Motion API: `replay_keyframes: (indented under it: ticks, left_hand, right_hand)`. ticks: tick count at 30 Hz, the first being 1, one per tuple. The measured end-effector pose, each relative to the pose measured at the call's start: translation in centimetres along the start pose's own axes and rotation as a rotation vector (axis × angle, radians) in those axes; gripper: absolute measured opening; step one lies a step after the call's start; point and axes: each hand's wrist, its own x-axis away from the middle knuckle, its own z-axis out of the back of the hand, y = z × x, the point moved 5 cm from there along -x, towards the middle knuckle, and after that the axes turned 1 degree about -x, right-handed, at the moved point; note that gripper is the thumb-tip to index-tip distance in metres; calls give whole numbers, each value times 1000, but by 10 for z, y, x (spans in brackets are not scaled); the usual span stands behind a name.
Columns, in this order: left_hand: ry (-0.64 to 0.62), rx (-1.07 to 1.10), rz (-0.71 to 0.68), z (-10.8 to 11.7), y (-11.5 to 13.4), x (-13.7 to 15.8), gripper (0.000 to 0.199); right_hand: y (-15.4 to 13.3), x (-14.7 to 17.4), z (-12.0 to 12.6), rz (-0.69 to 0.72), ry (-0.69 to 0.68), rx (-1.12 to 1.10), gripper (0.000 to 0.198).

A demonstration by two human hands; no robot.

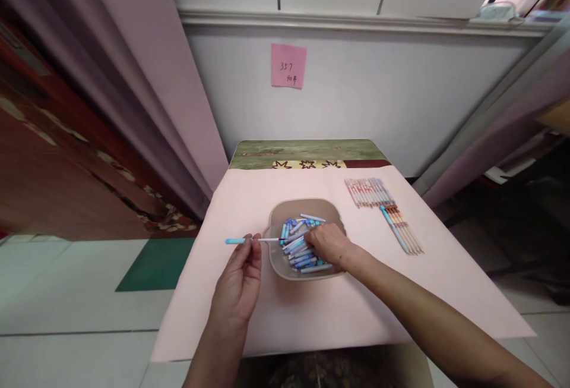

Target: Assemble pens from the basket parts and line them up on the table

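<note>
My left hand, left of the basin, pinches a light blue pen barrel between thumb and fingers. From it a thin pale refill with a dark tip points right, over the basin's rim. My right hand reaches into the beige plastic basin from the right. Its fingers are curled down among loose pen parts in blue, white and lilac. The fingertips are partly hidden, so whatever they grip does not show.
On the right of the pink-covered table, a row of pens lies side by side. Nearer me is a second group of pens, one of them bright blue. A pink note sticks to the wall behind.
</note>
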Motion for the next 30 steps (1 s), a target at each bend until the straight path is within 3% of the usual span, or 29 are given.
replay_keyframes:
  ticks: [5,10,13,16,21,30]
  left_hand:
    - [-28,-11,-33,1,1,6,22]
    - [-42,-29,-70,2,-3,8,20]
    - [-64,-53,-75,1,-9,7,19]
    - [-108,-87,-62,-5,-18,8,19]
    - [-135,-114,-63,-13,-28,13,18]
    - [-148,-131,-48,-15,-34,22,18]
  right_hand:
    - [-1,9,11,9,43,-7,14]
    - [5,50,34,-99,218,-76,20]
    - [7,85,43,-124,528,-470,10]
    - [9,110,37,-146,690,-748,8]
    - [14,118,22,-194,722,-863,9]
    - [7,116,23,-154,707,-916,9]
